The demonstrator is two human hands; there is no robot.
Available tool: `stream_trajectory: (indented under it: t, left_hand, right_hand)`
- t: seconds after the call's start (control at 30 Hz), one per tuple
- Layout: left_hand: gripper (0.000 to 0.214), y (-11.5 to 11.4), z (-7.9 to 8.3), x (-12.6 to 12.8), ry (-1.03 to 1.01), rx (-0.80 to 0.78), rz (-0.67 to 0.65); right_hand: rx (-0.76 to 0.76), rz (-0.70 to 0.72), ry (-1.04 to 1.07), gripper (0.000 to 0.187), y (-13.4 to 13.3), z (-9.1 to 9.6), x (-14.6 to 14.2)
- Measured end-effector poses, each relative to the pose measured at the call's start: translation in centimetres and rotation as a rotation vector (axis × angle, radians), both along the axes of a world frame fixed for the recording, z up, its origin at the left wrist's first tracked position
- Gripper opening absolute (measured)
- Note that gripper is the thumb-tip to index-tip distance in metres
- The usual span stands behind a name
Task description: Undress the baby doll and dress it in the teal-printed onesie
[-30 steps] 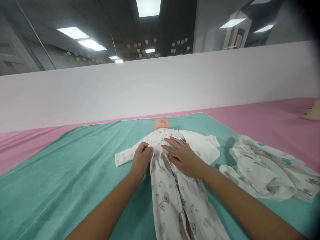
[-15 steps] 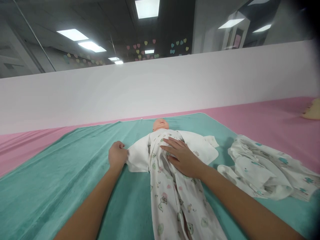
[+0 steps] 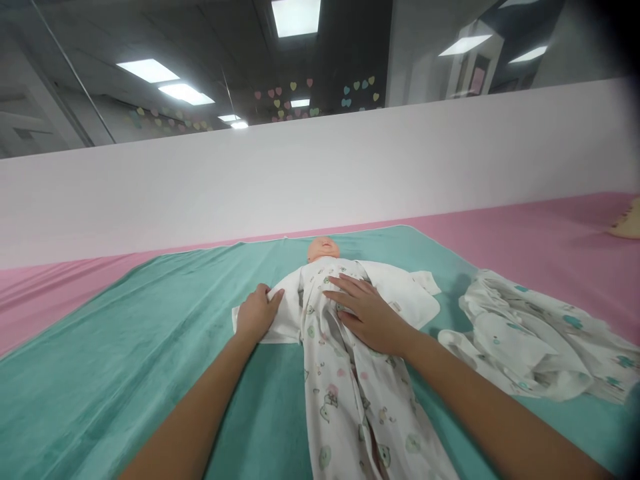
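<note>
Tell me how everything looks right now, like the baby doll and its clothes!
doll, lying face-up, only head showing
sleepsuit, covering doll, sleeves spread
left hand, flat on sleeve
right hand, flat on sleepsuit's chest
crumpled cloth, bunched beside doll
blanket, spread out under doll

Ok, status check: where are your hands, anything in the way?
Left hand pressing white flap. Right hand flat on printed sleepsuit on baby doll. Teal blanket beneath. Loose printed cloth off to the right, not in the way.
</note>
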State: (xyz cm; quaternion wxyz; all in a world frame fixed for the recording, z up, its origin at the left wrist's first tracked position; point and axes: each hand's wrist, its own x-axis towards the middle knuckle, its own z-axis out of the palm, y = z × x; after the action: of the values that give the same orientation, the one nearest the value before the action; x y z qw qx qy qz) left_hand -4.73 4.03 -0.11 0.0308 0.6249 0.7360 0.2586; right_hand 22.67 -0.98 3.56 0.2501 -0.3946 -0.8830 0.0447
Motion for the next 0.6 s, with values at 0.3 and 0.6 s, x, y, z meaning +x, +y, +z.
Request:
stream_trajectory:
  t: [0.3, 0.6]
  left_hand:
    - [0.031, 0.0, -0.2, -0.1, -0.059, 0.013, 0.022]
    - [0.024, 0.2, -0.3, -0.2, -0.094, 0.049, 0.025]
  right_hand:
    - [-0.076, -0.019, 0.087, 0.042, 0.2, -0.1, -0.6]
    - [0.017, -0.165, -0.124, 0.055, 6.4, 1.5, -5.1]
